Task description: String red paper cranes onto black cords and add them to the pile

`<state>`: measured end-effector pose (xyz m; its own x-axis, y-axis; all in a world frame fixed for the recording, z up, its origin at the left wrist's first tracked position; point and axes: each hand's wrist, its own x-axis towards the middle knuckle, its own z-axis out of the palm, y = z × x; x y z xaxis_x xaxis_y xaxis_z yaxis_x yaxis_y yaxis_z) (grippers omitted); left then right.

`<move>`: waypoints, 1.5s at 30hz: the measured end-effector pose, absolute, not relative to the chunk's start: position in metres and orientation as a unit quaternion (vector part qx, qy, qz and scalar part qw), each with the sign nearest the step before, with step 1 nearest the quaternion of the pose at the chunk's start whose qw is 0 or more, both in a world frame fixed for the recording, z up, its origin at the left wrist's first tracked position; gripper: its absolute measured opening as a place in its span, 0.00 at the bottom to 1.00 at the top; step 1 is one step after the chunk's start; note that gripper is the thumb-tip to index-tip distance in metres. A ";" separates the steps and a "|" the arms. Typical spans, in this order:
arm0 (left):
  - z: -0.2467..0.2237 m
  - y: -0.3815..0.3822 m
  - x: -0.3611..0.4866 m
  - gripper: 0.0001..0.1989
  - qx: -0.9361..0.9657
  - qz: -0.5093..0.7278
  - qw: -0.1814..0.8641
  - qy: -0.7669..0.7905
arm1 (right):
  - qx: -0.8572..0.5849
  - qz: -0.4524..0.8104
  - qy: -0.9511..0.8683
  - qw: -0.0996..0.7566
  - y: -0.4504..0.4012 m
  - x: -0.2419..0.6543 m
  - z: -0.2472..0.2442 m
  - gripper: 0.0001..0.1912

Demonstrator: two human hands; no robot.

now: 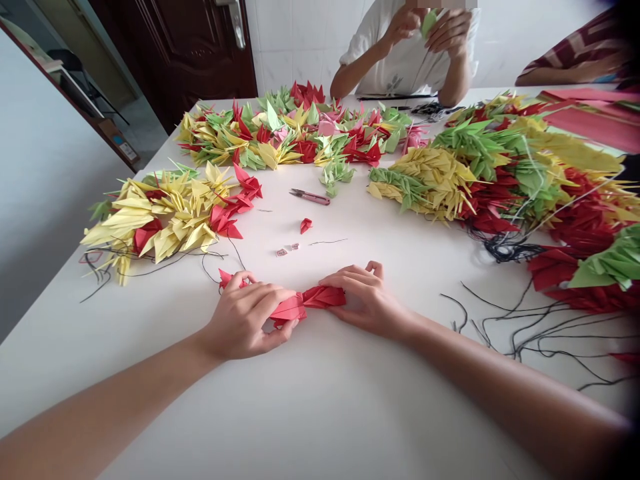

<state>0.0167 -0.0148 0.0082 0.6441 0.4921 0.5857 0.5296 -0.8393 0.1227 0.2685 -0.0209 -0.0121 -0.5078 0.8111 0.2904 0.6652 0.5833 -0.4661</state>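
In the head view, a red folded-paper piece [290, 308] lies between the two hands over the white table [300, 413], its long axis running roughly side to side, pinched narrow in the middle and flaring at both ends. The left hand [247, 317] closes around its left part, thumb below and fingers above; the right hand [367, 303] holds the right end, fingertips and thumb about the tapered tip. Both hands are about equally near, each at its own end. A pointed red fold [233, 279] shows just beyond the left knuckles. Farther off lie a small red paper bud [306, 225], printed paper scraps [281, 253] and thread snips [313, 197] with slim metal blades. The paper is matt and crisply creased. A cluster of yellow and red folded paper [165, 213] spreads to the left, spiky and layered; a denser multicoloured heap [500, 173] stands to the right, near loose, thin black cords [530, 333]. Across the smooth tabletop, a person [400, 57] holds green paper [429, 24].
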 end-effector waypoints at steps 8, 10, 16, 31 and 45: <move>0.007 -0.015 0.015 0.11 -0.922 -0.285 0.028 -0.261 | -0.389 0.084 -0.874 0.278 -0.023 0.266 -0.015 0.11; 0.007 -0.015 0.014 0.12 -0.927 -0.272 0.029 -0.258 | -0.370 0.064 -0.883 0.281 -0.024 0.265 -0.015 0.11; 0.006 -0.015 0.017 0.13 -0.930 -0.275 0.027 -0.243 | -0.355 0.065 -0.900 0.246 -0.025 0.263 -0.010 0.14; 0.004 -0.016 0.023 0.16 -0.932 -0.263 0.025 -0.248 | -0.379 0.060 -0.894 0.233 -0.034 0.249 -0.012 0.20; 0.001 -0.014 0.016 0.20 -0.925 -0.259 0.017 -0.278 | -0.401 0.048 -0.870 0.282 -0.031 0.252 -0.014 0.15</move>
